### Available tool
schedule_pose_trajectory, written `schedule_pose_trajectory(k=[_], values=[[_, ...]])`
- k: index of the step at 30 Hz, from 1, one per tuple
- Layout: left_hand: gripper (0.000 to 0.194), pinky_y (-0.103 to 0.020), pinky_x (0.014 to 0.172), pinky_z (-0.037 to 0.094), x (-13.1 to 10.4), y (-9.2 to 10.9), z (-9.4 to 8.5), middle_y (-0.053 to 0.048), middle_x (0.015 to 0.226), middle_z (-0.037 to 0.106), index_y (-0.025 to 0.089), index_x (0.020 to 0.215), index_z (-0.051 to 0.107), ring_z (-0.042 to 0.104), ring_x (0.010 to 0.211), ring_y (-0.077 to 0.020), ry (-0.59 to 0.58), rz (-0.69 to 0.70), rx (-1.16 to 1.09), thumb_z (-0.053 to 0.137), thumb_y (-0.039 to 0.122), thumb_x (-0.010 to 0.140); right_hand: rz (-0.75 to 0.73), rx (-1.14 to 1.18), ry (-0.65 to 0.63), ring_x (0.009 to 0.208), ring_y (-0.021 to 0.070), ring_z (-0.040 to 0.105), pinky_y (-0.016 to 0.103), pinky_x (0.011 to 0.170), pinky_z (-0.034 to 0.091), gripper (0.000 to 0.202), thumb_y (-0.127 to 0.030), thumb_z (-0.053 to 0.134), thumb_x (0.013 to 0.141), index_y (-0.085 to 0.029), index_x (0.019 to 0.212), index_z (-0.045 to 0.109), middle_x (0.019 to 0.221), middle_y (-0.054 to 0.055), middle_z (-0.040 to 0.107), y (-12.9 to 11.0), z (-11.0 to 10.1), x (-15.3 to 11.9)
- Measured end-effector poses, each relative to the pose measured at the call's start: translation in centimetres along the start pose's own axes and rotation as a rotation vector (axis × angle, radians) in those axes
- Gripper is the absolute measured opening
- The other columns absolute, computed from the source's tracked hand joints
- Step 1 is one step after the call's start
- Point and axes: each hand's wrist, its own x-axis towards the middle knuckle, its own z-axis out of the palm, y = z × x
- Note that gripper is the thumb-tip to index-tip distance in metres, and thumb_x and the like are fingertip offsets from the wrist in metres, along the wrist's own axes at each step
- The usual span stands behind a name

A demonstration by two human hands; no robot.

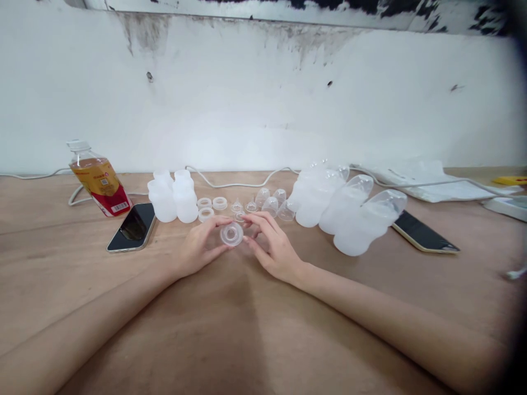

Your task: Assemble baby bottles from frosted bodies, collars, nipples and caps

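The wall [230, 109] marks 12 o'clock; read all positions from the centre of the work. The table [197, 334] carries dome-topped milky bottles [352, 241] at 3 o'clock, a drink bottle [99, 184] between 9 and 10, and milky bottles without domes [185, 200] at 10. The left hand [200, 249], at 8, pinches the rim of a translucent collar ring [225, 234] located at the centre. The right hand [275, 249], between 3 and 4, curves at the opposite rim; its grip cannot be confirmed. Loose clear domes [270, 204] stand at 2, loose rings [219, 208] at 11, clear teats [251, 205] at 1. Support the rim from both sides; even fingertip pressure, clear of the middle, should prevent tilting. The yellow-and-red drink label carries a barcode; its lettering is too small to read.
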Motion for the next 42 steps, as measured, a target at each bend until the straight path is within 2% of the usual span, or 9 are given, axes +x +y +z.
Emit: schedule_pose_trajectory(k=[3,5,8,10,15,21,25,32,42], values=[[0.029,-0.037,0.092,0.039,0.1,0.2,0.2,-0.007,0.113,0.056,0.021,0.107,0.046,0.048,0.11,-0.0188,-0.005,0.079,-0.022,0.053,0.019,0.079,0.267,0.209,-0.128,0.077,0.0138,0.057,0.027,0.063,0.05,0.031,-0.027,0.042,0.084,-0.017,0.113,0.045,0.097,0.008,0.056,0.0,0.3,0.4],[0.027,-0.037,0.094,0.037,0.2,0.3,0.3,-0.008,0.115,0.054,0.021,0.106,0.046,0.046,0.112,-0.0188,-0.025,0.131,-0.013,0.053,0.019,0.08,0.34,0.289,-0.205,0.066,0.0122,0.058,0.025,0.057,0.049,0.025,-0.028,0.041,0.085,-0.016,0.104,0.052,0.083,0.005,0.06,0.0,0.3,0.6],[0.036,-0.037,0.093,0.037,0.2,0.6,0.3,-0.01,0.118,0.05,0.02,0.108,0.045,0.045,0.111,-0.0207,-0.051,0.114,0.036,0.058,0.025,0.076,0.372,0.296,-0.181,0.057,0.0099,0.055,0.022,0.051,0.046,0.019,-0.026,0.043,0.083,-0.015,0.093,0.055,0.077,0.003,0.06,-0.3,0.2,0.6],[0.036,-0.034,0.084,0.043,0.2,0.8,0.4,-0.009,0.107,0.054,0.019,0.108,0.044,0.052,0.099,-0.0197,-0.041,0.032,0.07,0.056,0.03,0.076,0.362,0.235,-0.152,0.054,0.0087,0.053,0.021,0.049,0.044,0.014,-0.024,0.044,0.081,-0.016,0.086,0.055,0.074,0.002,0.059,-0.4,0.2,0.5],[0.01,-0.025,0.062,0.045,0.0,1.2,1.0,0.0,0.076,0.059,0.019,0.088,0.051,0.057,0.069,-0.0134,-0.055,-0.096,0.114,0.046,0.026,0.082,0.276,0.015,-0.109,0.055,0.009,0.049,0.02,0.051,0.04,0.006,-0.017,0.047,0.076,-0.016,0.071,0.051,0.061,-0.002,0.053,-0.5,0.2,0.2],[0.007,-0.024,0.06,0.045,-0.4,1.2,1.6,0.0,0.078,0.061,0.019,0.087,0.048,0.059,0.068,-0.0129,-0.046,-0.136,0.162,0.043,0.022,0.083,0.139,-0.069,-0.174,0.074,0.0128,0.054,0.023,0.063,0.043,0.017,-0.022,0.044,0.082,-0.018,0.098,0.051,0.089,0.004,0.059,-0.5,0.1,0.1],[0.009,-0.026,0.059,0.044,-0.6,0.9,1.9,0.0,0.076,0.061,0.02,0.086,0.048,0.058,0.067,-0.0145,-0.049,-0.137,0.211,0.042,0.025,0.083,0.068,-0.182,-0.212,0.077,0.0149,0.054,0.027,0.07,0.043,0.015,-0.019,0.037,0.086,-0.018,0.095,0.048,0.089,0.006,0.058,-0.4,0.2,-0.1],[0.006,-0.028,0.06,0.042,-0.6,1.8,1.9,0.0,0.069,0.056,0.019,0.077,0.046,0.054,0.063,-0.0155,-0.059,-0.091,0.281,0.041,0.018,0.079,-0.005,-0.383,-0.237,0.066,0.0178,0.053,0.028,0.057,0.04,0.011,-0.014,0.032,0.081,-0.017,0.085,0.042,0.077,0.007,0.056,-0.6,0.7,-0.5],[0.007,-0.032,0.071,0.041,-0.4,1.3,1.4,0.0,0.08,0.06,0.021,0.084,0.044,0.056,0.072,-0.0171,-0.039,-0.079,0.322,0.047,0.019,0.077,0.02,-0.262,-0.276,0.079,0.0163,0.053,0.028,0.068,0.043,0.017,-0.016,0.037,0.083,-0.018,0.1,0.041,0.094,0.007,0.053,-0.2,0.2,-0.2]])
